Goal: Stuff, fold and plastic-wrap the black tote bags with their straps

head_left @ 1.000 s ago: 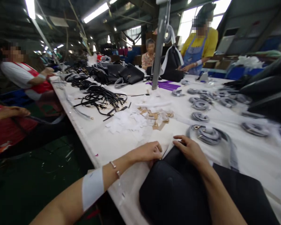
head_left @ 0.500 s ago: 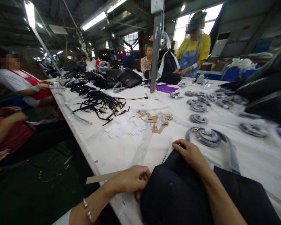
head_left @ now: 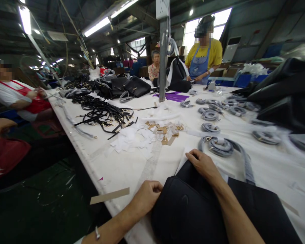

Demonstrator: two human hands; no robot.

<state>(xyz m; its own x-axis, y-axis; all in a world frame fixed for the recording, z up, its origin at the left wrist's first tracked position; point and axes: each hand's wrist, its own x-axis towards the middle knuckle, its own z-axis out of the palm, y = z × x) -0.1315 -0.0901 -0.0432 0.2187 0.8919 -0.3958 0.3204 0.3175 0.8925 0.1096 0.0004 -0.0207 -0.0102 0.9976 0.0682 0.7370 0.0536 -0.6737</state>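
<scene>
A black leather-like bag (head_left: 188, 206) lies at the near edge of the table. My left hand (head_left: 148, 196) is closed at the bag's left side, its fingertips partly hidden behind the edge. My right hand (head_left: 203, 166) reaches across the bag and grips its far upper edge, fingers bent over it. White sheet material (head_left: 182, 161) shows beside the bag near the right fingertips. A flat black panel (head_left: 259, 203) extends to the right, under my right forearm; I cannot tell if it belongs to the bag.
Wrapped grey coiled straps (head_left: 220, 147) lie beyond my right hand. Paper and card scraps (head_left: 165, 132) and black straps with metal clips (head_left: 104, 113) cover mid-table. A tan strip (head_left: 110, 196) overhangs the left edge. A post (head_left: 163, 61) rises from the table. Co-workers are around it.
My left hand has moved slightly up along the bag's left side. My right hand keeps its hold on the far edge. The whole view has shifted a little.
</scene>
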